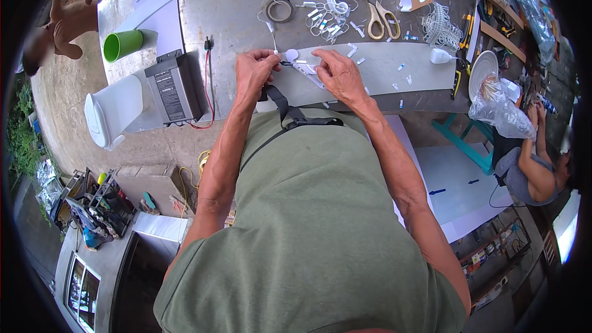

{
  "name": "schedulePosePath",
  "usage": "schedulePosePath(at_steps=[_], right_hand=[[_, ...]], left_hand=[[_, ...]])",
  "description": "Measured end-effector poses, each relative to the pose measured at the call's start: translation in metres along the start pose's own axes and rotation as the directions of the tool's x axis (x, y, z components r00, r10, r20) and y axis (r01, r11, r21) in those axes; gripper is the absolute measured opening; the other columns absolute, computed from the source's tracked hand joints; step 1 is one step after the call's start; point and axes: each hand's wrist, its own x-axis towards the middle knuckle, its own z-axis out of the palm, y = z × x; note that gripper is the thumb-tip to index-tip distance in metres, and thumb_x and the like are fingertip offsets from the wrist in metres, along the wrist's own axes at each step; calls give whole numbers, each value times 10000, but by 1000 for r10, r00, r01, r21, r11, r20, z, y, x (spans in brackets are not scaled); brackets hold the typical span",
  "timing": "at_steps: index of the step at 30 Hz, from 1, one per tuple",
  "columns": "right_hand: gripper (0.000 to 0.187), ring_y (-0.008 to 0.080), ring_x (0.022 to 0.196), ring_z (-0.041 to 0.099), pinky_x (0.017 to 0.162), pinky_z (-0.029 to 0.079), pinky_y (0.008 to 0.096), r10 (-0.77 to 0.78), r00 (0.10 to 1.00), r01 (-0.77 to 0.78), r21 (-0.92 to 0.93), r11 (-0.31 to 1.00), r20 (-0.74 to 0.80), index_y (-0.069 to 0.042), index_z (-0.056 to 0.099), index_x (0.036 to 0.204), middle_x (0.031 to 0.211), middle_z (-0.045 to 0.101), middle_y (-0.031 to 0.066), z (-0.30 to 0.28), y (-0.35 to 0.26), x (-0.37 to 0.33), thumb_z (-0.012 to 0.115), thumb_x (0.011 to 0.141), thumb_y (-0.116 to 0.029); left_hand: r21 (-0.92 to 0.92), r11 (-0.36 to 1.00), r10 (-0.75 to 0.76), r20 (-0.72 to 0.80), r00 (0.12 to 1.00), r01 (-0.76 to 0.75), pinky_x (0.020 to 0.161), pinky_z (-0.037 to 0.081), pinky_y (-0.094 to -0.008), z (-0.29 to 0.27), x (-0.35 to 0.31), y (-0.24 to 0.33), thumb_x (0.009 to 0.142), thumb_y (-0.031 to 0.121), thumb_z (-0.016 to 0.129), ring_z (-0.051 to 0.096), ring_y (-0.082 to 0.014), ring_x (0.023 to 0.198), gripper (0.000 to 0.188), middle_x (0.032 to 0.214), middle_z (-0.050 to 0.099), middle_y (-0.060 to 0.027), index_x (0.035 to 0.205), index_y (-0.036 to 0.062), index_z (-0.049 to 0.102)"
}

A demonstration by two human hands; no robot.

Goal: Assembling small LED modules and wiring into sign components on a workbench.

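Olive-green short-sleeved shirt (314, 222) — black strap (290, 114) at the chest

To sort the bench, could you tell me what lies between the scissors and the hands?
In the head view, small white clips lie between the scissors and both hands.

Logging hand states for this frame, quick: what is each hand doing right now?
Left hand: fingers pinched shut on the end of a small white plastic piece.
Right hand: closed down on the same white plastic piece, pressing it to the workbench.
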Motion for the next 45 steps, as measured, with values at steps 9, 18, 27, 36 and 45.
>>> schedulePosePath(at_steps=[9, 18, 27, 36, 45], right_hand=[[282, 184, 714, 684, 685, 549, 330, 39, 999, -44, 239, 970, 25, -54, 708, 1174, 912, 729, 103, 1, -19, 11, 737, 911, -153], [239, 117, 724, 671, 684, 548, 286, 117, 986, -154, 380, 912, 120, -46, 734, 1143, 840, 727, 54, 3, -6, 33, 724, 915, -116], [202, 81, 764, 674, 701, 542, 266, 125, 963, -208, 366, 907, 239, -30, 760, 1090, 862, 753, 40, -11, -11, 40, 727, 907, -110], [174, 111, 775, 639, 688, 509, 283, -107, 977, 79, 154, 985, 182, -34, 757, 1082, 909, 714, 55, 5, -10, 58, 726, 922, -92], [178, 167, 813, 689, 732, 530, 312, -102, 968, 67, 156, 985, 229, -51, 768, 1069, 915, 735, 83, 4, -15, 62, 732, 898, -83]], left_hand=[[38, 999, 30, -33, 999, -29, 527, 506, -246, -1, -3, -7, 863, 212, 776, 636, -103, 583, 271, 755, 740, -77, 982, -31, 761], [52, 997, 54, -27, 998, -52, 532, 534, -257, -3, -4, -8, 853, 207, 771, 664, -114, 594, 256, 745, 744, -87, 951, -29, 769], [342, 918, 261, -135, 956, -202, 620, 542, -306, -1, -9, -7, 838, 192, 763, 677, -169, 645, 263, 778, 727, -95, 1013, -4, 767], [537, 654, 630, 3, 777, -533, 739, 532, -380, 3, -13, -26, 782, 163, 805, 680, -265, 840, 251, 1007, 681, -88, 1021, 91, 782], [569, 678, 566, -2, 824, -465, 778, 526, -395, 6, -16, -26, 773, 193, 802, 674, -282, 916, 197, 981, 677, -82, 955, 119, 815]])
